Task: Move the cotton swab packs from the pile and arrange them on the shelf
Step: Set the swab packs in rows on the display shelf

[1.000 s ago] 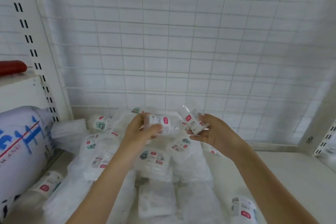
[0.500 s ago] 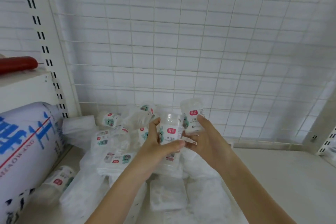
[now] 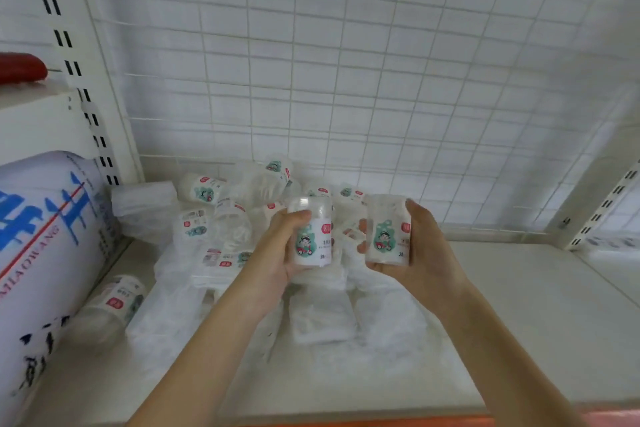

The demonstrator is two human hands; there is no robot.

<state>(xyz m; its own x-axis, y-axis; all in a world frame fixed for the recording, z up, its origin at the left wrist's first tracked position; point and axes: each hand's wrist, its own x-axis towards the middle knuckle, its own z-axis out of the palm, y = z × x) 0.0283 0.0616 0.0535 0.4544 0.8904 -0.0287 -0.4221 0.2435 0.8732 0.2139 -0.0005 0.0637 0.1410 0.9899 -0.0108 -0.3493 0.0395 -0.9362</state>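
Hands each gripping one upright clear swab tub, left hand (image 3: 277, 253) on left tub (image 3: 311, 236), right hand (image 3: 426, 253) on right tub (image 3: 388, 232), cartoon labels facing camera

Left hand (image 3: 277, 250) and right hand (image 3: 420, 246) raised side by side (forearms converging), fingers curled, each gripping something

White wire-grid back panel (image 3: 346, 80) rises behind a pale shelf board (image 3: 519, 305).
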